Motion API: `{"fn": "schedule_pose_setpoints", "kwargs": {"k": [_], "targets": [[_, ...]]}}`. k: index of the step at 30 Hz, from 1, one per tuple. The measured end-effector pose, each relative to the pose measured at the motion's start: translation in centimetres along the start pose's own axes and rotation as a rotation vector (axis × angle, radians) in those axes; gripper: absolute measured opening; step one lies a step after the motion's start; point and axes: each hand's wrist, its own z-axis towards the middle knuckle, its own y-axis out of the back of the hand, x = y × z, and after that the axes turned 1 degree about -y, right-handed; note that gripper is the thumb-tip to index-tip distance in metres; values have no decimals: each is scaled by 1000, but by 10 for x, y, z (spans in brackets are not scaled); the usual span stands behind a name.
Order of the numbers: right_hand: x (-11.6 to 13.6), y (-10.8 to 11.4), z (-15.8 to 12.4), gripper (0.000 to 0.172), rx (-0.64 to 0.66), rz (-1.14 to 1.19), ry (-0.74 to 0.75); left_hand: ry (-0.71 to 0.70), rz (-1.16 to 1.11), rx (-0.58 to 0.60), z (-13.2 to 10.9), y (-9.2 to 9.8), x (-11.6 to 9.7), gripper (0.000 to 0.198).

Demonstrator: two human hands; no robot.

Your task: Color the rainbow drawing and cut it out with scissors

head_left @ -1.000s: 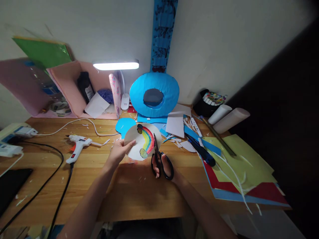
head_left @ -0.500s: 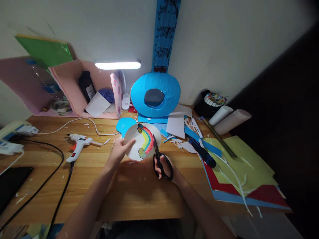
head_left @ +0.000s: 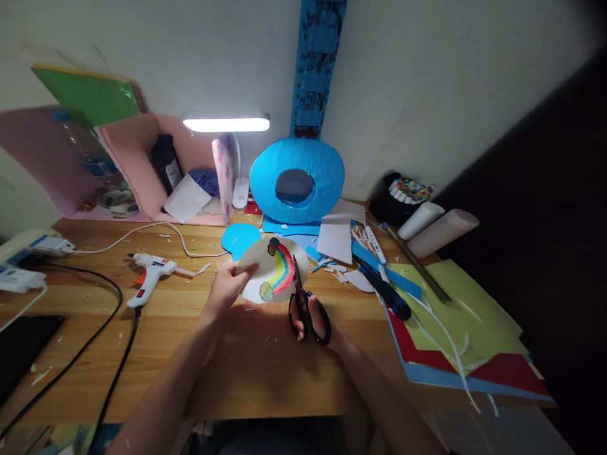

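A round white paper disc (head_left: pixel 251 287) with a colored rainbow and two small clouds is held above the desk. My left hand (head_left: pixel 228 287) pinches its left edge, thumb on top. My right hand (head_left: pixel 315 319) has its fingers through the handles of black scissors (head_left: pixel 303 309). The scissor blades point up and away, lying over the disc's right part beside the rainbow's red band. Whether they touch the paper is hard to tell.
A blue ring-shaped stand (head_left: pixel 265 183) rises behind the disc. A glue gun (head_left: pixel 154 275) with a black cable lies left. Paper scraps, a blue cutter (head_left: pixel 386 291) and colored sheets (head_left: pixel 474 316) lie right. A lit lamp (head_left: pixel 227 122) stands behind.
The disc has turned slightly counterclockwise in my left hand, its lower cloud shifting left and its upper cloud right. The scissor handles have spread a little wider.
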Motion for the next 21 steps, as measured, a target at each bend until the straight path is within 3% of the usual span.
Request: {"fn": "schedule_pose_setpoints", "kwargs": {"k": [13,21], "targets": [[12,-4,-6,66,-97,-81,30,17,2,13,0,-1,4,21],[8,0,-4,63,-111,-46,-10,14,-90,-62,1,1,8,29]]}}
